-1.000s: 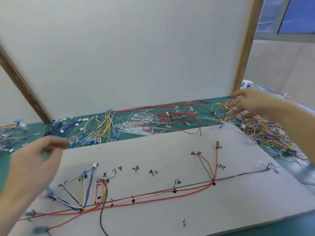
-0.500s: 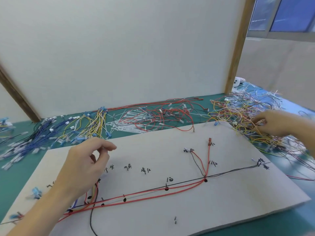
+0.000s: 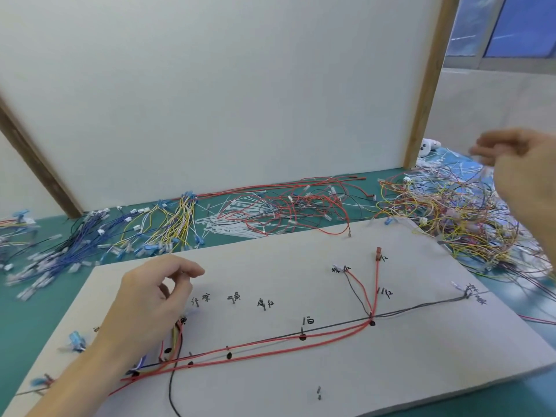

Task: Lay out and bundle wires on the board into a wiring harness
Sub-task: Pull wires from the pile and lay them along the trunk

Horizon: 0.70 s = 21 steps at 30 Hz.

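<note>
Head view shows my right hand (image 3: 523, 164) lifted out of the tangled pile of wires (image 3: 457, 218) where it was digging half a second ago; it now hangs above that pile, blurred, thumb and fingertips drawn together. I cannot tell whether a wire is pinched between them. My left hand (image 3: 150, 305) has barely moved: it hovers over the left part of the board (image 3: 391, 371), fingers curled and thumb near the forefinger, and I see nothing between them.

My guess is that I have just drawn, or tried to draw, the next wire from the pile, and the left hand waits to take its end at the pegs near the left branch. On the board the red wires (image 3: 270, 344) already run along the drawn trunk line to the junction, with branches going up to a red terminal (image 3: 378, 253). Several marked spots have no wire yet, so laying is only partly done and bundling has not begun.

The board lies on a green mat (image 3: 18, 320). Behind it sit blue wires (image 3: 60, 251), yellow wires (image 3: 168, 224) and white cable ties (image 3: 228, 224). A pale partition with a wooden post (image 3: 430, 85) stands at the back; a window shows at upper right.
</note>
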Each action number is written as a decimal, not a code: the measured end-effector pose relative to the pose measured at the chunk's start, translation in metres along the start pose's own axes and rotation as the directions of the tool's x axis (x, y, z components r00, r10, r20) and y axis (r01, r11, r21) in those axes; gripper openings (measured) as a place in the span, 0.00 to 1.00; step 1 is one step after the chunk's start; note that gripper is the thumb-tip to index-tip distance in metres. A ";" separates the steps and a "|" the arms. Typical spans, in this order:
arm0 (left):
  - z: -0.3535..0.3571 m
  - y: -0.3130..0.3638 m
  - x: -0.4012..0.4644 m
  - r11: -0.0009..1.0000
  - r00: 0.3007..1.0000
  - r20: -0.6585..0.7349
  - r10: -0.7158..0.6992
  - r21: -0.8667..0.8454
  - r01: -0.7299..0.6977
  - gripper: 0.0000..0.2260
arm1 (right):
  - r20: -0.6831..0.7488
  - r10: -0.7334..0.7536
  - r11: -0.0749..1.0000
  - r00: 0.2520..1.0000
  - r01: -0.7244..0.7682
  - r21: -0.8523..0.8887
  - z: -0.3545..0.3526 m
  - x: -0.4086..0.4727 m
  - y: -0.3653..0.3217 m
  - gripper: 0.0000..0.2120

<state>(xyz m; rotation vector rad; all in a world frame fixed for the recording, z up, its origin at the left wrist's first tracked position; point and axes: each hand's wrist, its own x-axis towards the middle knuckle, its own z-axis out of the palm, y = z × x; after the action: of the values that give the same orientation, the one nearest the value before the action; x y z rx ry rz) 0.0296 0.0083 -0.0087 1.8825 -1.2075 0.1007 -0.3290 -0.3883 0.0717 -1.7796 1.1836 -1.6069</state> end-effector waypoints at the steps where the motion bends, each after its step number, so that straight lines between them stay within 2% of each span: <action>1: 0.002 0.003 0.003 1.000 1.000 0.007 0.006 0.004 -0.006 0.20 | -0.013 -0.096 0.995 0.995 0.097 0.021 0.002 -0.005 -0.020 0.20; 2: 0.005 0.008 0.008 1.000 1.000 0.018 0.014 0.006 -0.015 0.19 | -0.028 -0.217 0.976 0.976 0.217 0.016 0.005 -0.010 -0.037 0.20; 4: 0.015 0.026 0.021 0.999 0.998 0.048 0.042 0.008 -0.043 0.17 | -0.036 -0.467 0.884 0.883 0.467 -0.012 0.016 -0.023 -0.064 0.21; 6: 0.029 0.055 0.036 0.996 0.993 0.100 0.065 -0.064 -0.059 0.11 | 0.074 -0.654 0.756 0.752 0.653 0.041 0.032 -0.048 -0.092 0.19; 7: 0.038 0.072 0.043 0.983 0.986 0.164 0.031 -0.186 0.000 0.07 | 0.180 -0.717 0.694 0.673 0.715 0.088 0.042 -0.065 -0.104 0.18; 8: 0.045 0.089 0.052 0.934 0.965 0.261 -0.020 -0.339 0.111 0.07 | 0.300 -0.762 0.630 0.574 0.764 0.137 0.051 -0.083 -0.114 0.18; 9: 0.050 0.104 0.061 0.845 0.922 0.382 -0.067 -0.470 0.256 0.13 | 0.407 -0.787 0.567 0.464 0.803 0.182 0.059 -0.102 -0.119 0.17; 11: 0.058 0.125 0.076 0.654 0.792 0.608 -0.062 -0.574 0.492 0.22 | 0.553 -0.791 0.454 0.261 0.856 0.246 0.070 -0.133 -0.119 0.15; 12: 0.061 0.131 0.080 0.638 0.754 0.656 -0.030 -0.568 0.519 0.22 | 0.588 -0.785 0.416 0.193 0.868 0.271 0.073 -0.144 -0.116 0.13; 13: 0.065 0.134 0.082 0.672 0.755 0.656 -0.003 -0.558 0.487 0.20 | 0.608 -0.779 0.398 0.154 0.871 0.289 0.074 -0.151 -0.112 0.12; 15: 0.075 0.136 0.080 0.728 0.788 0.614 0.032 -0.555 0.403 0.13 | 0.635 -0.760 0.394 0.139 0.875 0.280 0.073 -0.159 -0.103 0.12; 17: 0.083 0.136 0.077 0.714 0.802 0.596 0.031 -0.575 0.399 0.10 | 0.653 -0.743 0.385 0.145 0.891 0.240 0.069 -0.165 -0.096 0.13; 19: 0.086 0.134 0.075 0.692 0.852 0.523 0.020 -0.622 0.365 0.06 | 0.636 -0.755 0.386 0.160 0.892 0.234 0.066 -0.171 -0.090 0.14; 20: 0.087 0.133 0.075 0.684 0.885 0.465 0.001 -0.646 0.338 0.06 | 0.609 -0.769 0.409 0.197 0.883 0.231 0.063 -0.173 -0.087 0.15; 21: 0.086 0.132 0.075 0.675 0.910 0.413 -0.011 -0.669 0.312 0.07 | 0.561 -0.784 0.455 0.266 0.861 0.227 0.061 -0.175 -0.082 0.17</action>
<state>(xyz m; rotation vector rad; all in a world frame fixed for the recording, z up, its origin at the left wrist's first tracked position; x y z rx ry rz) -0.0631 -0.1240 0.0567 1.2922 -1.0793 -0.7857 -0.2378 -0.2128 0.0274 -2.9816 -0.0982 -1.1300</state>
